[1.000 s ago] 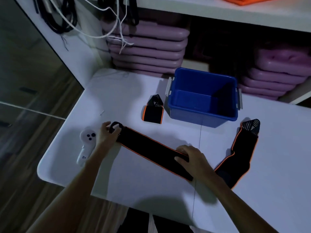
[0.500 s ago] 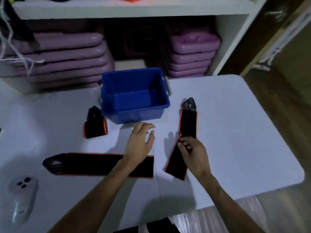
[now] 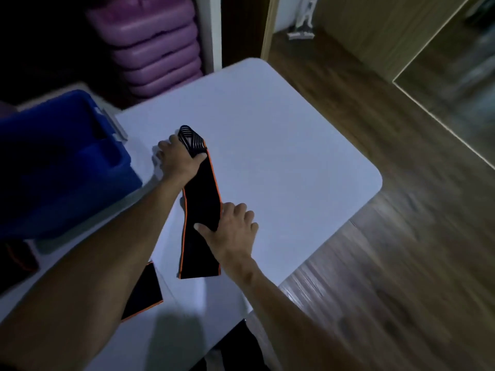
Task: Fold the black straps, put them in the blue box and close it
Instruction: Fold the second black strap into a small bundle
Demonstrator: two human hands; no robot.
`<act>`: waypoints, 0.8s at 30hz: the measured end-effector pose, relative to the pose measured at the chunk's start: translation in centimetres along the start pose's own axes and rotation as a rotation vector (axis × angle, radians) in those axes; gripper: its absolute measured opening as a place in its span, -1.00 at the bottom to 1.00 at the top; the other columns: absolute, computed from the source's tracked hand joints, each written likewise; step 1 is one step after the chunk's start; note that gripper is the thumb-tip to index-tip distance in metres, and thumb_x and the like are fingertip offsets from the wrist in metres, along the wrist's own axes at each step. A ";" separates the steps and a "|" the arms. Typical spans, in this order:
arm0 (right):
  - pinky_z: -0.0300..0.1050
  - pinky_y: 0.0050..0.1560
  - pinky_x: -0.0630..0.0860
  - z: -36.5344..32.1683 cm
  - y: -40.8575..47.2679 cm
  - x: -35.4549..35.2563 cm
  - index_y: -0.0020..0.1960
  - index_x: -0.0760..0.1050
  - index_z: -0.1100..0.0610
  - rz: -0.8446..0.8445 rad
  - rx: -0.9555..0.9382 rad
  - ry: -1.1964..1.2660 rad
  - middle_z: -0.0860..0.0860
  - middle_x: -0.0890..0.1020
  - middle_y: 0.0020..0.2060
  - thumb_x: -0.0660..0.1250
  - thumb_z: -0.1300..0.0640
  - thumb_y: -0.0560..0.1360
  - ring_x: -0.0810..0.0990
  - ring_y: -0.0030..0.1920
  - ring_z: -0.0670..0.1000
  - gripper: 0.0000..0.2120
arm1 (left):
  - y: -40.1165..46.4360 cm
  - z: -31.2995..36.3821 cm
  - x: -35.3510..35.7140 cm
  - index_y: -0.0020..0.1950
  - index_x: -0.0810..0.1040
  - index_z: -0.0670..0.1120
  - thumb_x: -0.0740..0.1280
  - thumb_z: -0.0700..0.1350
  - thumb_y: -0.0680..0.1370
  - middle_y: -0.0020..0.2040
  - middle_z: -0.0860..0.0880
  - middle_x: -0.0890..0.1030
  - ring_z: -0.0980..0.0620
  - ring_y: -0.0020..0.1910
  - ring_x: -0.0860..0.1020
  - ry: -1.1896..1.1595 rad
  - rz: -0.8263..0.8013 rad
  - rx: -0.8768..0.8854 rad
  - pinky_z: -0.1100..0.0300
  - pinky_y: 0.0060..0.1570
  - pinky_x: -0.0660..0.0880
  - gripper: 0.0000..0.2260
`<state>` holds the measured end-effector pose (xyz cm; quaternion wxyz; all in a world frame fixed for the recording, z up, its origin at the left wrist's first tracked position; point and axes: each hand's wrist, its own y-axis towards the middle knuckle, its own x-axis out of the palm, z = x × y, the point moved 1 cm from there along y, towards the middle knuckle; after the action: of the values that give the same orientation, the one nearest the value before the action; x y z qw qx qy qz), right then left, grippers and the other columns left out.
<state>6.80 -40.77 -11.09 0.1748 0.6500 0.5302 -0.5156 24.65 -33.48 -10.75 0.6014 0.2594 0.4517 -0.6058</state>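
Observation:
A black strap with orange edging [image 3: 202,207] lies stretched out on the white table [image 3: 281,145], its ribbed tip pointing away from me. My left hand [image 3: 178,160] grips the strap just below that tip. My right hand [image 3: 231,232] presses flat on the strap's lower half, thumb across the fabric. The open blue box [image 3: 61,162] stands to the left, close to my left hand. The end of a second black strap [image 3: 146,290] shows under my left forearm. A folded strap [image 3: 18,259] is partly visible at the far left edge.
Stacked purple plastic steps [image 3: 155,46] fill the shelf behind the table. The table's rounded right corner [image 3: 375,180] borders a wooden floor [image 3: 401,263]. A mirror panel [image 3: 455,76] stands at the far right.
The view has swung right. My left hand left the first strap and took hold of the right strap near its tip. My right hand shifted from pinching to pressing flat on it.

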 end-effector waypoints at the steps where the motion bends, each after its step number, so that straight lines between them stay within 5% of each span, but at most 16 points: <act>1: 0.05 0.12 0.37 -0.3 0.1 0.2 0.24 0.38 0.11 0.013 0.004 -0.002 0.07 0.43 0.11 0.39 -0.29 0.40 0.39 0.13 0.14 -0.39 | 0.0 0.0 0.3 0.38 0.24 -0.21 0.47 0.06 0.40 0.36 -0.30 0.33 -0.31 0.35 0.30 0.013 0.001 -0.009 -0.11 0.33 0.26 -0.29; 4: 0.04 0.13 0.36 -0.6 0.4 0.5 0.24 0.38 0.12 -0.003 -0.009 0.016 0.08 0.42 0.14 0.42 -0.12 0.46 0.37 0.16 0.14 -0.51 | -0.1 0.3 0.4 0.38 0.23 -0.16 0.45 -0.07 0.42 0.34 -0.24 0.40 -0.26 0.32 0.37 -0.101 0.012 -0.029 -0.03 0.31 0.33 -0.37; 8: 0.01 0.02 0.44 0.3 0.7 -0.1 -0.02 0.39 0.01 -0.087 -0.107 0.314 -0.17 0.55 -0.15 0.34 0.00 0.52 0.51 -0.02 0.00 -0.85 | -2.1 0.8 -2.9 0.39 0.28 -0.06 0.39 -0.19 0.47 0.08 0.00 0.47 0.01 -0.01 0.49 -0.423 0.027 -0.012 0.43 -0.15 0.33 -0.47; 10: -0.09 -0.16 0.42 0.7 0.5 -0.7 -0.08 0.35 0.01 -0.140 -0.162 0.517 -0.24 0.51 -0.40 0.31 0.08 0.53 0.47 -0.31 -0.15 -0.88 | -4.0 0.0 -5.7 0.34 0.34 0.03 0.43 -0.16 0.43 -0.06 0.12 0.44 0.08 -0.11 0.49 -0.601 0.102 0.027 0.30 -0.02 0.46 -0.48; 13: -0.15 -0.35 0.31 0.3 -0.4 -1.6 -0.08 0.39 0.04 -0.208 -0.239 0.648 -0.11 0.44 -0.50 0.27 0.21 0.53 0.32 -0.47 -0.11 -0.91 | -7.8 -3.5 -10.3 0.28 0.39 0.07 0.47 -0.17 0.40 -0.06 0.17 0.44 0.16 -0.04 0.49 -0.752 0.247 0.075 0.21 0.08 0.46 -0.50; 16: -0.19 -0.37 0.30 -2.2 -1.2 -1.4 -0.07 0.44 0.03 -0.304 -0.361 0.620 -0.10 0.47 -0.46 0.25 0.25 0.52 0.37 -0.45 -0.11 -0.88 | -11.8 -8.7 -13.9 0.29 0.40 0.02 0.48 -0.21 0.38 0.07 0.06 0.50 0.19 0.02 0.47 -0.792 0.471 0.023 0.31 0.10 0.41 -0.47; 19: -0.31 -0.29 0.36 -6.6 -2.6 0.1 -0.05 0.48 0.03 -0.379 -0.549 0.482 -0.22 0.55 -0.40 0.27 0.23 0.53 0.51 -0.35 -0.15 -0.89 | -14.8 -16.0 -15.5 0.31 0.39 -0.05 0.47 -0.28 0.38 0.17 -0.13 0.50 0.09 0.09 0.50 -0.838 0.636 -0.136 0.15 0.22 0.46 -0.45; 21: -0.22 -0.27 0.44 -9.7 -3.9 1.8 -0.04 0.49 -0.03 -0.427 -0.652 0.385 -0.17 0.59 -0.36 0.27 0.14 0.53 0.56 -0.31 -0.11 -0.93 | -16.8 -20.9 -16.4 0.30 0.37 -0.01 0.46 -0.30 0.39 0.20 -0.14 0.46 -0.03 0.12 0.52 -0.865 0.721 -0.222 -0.02 0.23 0.48 -0.45; 24: -0.03 -0.16 0.54 -13.7 -6.4 4.8 0.01 0.49 -0.05 -0.453 -0.789 0.242 -0.08 0.65 -0.27 0.22 -0.02 0.51 0.62 -0.21 0.02 -0.87 | -20.2 -27.8 -17.5 0.25 0.36 0.06 0.44 -0.31 0.40 0.14 -0.06 0.43 0.02 0.02 0.53 -0.850 0.858 -0.404 0.03 0.07 0.54 -0.47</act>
<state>7.44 -25.35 -7.58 0.2283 0.4572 0.8308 -0.2204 1.32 -3.64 -3.69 0.9544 0.0356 0.1348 -0.2638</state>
